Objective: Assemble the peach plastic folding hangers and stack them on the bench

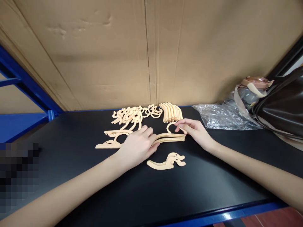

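Note:
Long curved beige strips (170,136) lie in the middle of the black table, and my left hand (139,143) is closed on their left end. At their right end, my right hand (193,130) pinches a small beige piece whose shape is mostly hidden by the fingers. A beige ring piece (169,127) is just left of my right fingertips. Left of my left hand are flat beige pieces with a round opening (107,145). Nearer to me lie two overlapping hook-shaped pieces (163,164) with small dark holes.
Behind my hands are a loose pile of curved beige pieces (130,115), several thin rings (152,111) and a stack of curved strips (170,112). Clear plastic film (220,116), a strapped bottle (248,94) and a dark bag (281,101) are at the right. Cardboard (106,63) stands behind.

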{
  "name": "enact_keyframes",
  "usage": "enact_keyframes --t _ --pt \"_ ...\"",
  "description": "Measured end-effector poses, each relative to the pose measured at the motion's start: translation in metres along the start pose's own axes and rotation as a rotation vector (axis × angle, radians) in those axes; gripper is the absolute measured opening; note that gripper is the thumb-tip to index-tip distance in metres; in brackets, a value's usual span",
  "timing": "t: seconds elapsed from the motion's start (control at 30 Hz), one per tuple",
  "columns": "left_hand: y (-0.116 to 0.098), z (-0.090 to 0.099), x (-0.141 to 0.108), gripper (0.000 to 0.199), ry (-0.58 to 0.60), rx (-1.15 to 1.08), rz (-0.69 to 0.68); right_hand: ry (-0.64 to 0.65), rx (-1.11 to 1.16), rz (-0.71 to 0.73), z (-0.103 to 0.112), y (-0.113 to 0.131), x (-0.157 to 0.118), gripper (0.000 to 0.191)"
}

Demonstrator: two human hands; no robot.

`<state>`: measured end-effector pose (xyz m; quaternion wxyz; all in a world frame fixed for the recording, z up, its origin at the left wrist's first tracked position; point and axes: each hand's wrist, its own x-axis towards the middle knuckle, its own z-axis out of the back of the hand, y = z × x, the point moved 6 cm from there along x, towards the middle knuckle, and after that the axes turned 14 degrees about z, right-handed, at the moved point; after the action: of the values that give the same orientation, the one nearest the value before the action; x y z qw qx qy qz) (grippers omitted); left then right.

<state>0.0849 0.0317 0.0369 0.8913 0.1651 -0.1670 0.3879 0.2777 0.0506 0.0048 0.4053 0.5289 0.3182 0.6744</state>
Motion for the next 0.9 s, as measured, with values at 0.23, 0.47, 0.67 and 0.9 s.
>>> enact_keyframes --t 0.23,0.47,0.67,0.9 --pt "0.024 0.001 0.007 0.023 0.137 -0.568 0.339 -0.01 0.126 -0.059 0.0 0.003 -0.003 0.021" --pt "0.032 -0.017 0.009 0.024 0.423 -1.403 0.659 0.015 0.325 -0.153 -0.01 0.01 -0.006 0.022" --pt "0.03 -0.026 0.007 0.031 0.495 -1.793 0.75 0.118 0.396 -0.177 -0.021 0.014 -0.01 0.029" --pt "0.014 -0.021 -0.002 0.032 0.66 -1.76 0.854 0.176 0.448 -0.224 -0.028 0.006 -0.015 0.041"
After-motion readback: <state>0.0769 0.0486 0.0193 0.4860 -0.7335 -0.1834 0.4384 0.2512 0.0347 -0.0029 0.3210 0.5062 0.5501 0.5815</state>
